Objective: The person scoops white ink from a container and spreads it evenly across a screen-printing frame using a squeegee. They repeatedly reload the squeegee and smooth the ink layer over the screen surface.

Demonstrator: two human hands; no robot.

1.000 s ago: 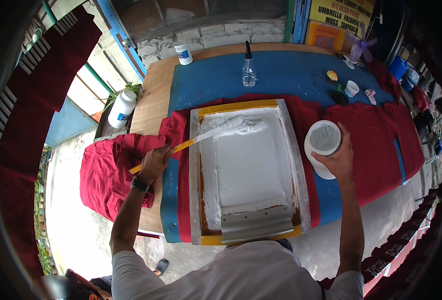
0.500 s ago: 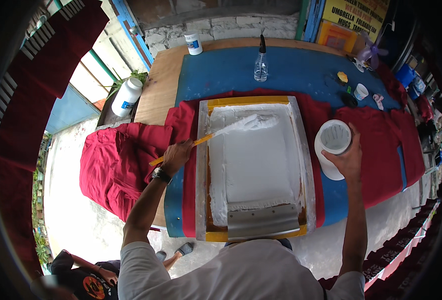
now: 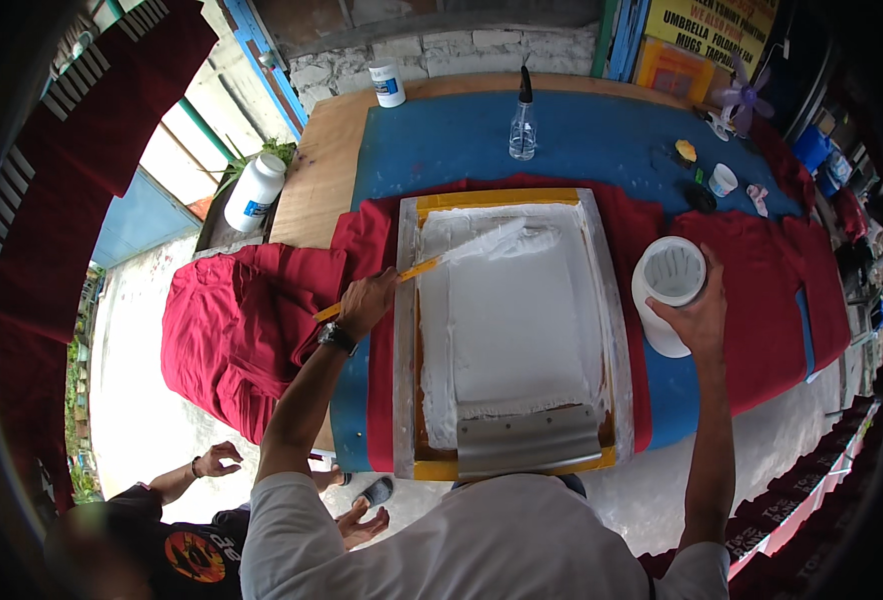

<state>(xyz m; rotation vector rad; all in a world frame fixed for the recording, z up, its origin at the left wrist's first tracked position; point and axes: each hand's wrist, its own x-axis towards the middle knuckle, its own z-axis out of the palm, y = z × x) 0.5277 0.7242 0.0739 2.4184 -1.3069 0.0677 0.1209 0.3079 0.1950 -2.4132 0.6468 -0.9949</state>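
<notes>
My left hand (image 3: 370,303) is closed around the yellow handle of a spatula (image 3: 422,268). Its far end, coated in thick white ink, lies over the upper part of a screen printing frame (image 3: 407,370). White ink (image 3: 512,330) covers most of the mesh inside. A wide metal squeegee (image 3: 529,443) lies across the frame's near end. To the right, my right hand (image 3: 704,315) grips a white plastic jar (image 3: 660,322) by its rim side; the jar is uncapped, with white streaks on its inner wall. Dark red shirts (image 3: 377,235) lie under the frame.
Bunched red cloth (image 3: 227,340) lies on the table's left. A clear bottle (image 3: 523,130), a white jar (image 3: 387,84) and a small cup (image 3: 723,180) stand toward the back. Another white jar (image 3: 255,193) stands beyond the left edge. A co-worker's hand (image 3: 219,460) shows at lower left.
My left hand has shifted right and slightly away from me, sliding the spatula a little across the ink. My right hand stays on the jar. The co-worker's hands have come apart, nearer the table.
</notes>
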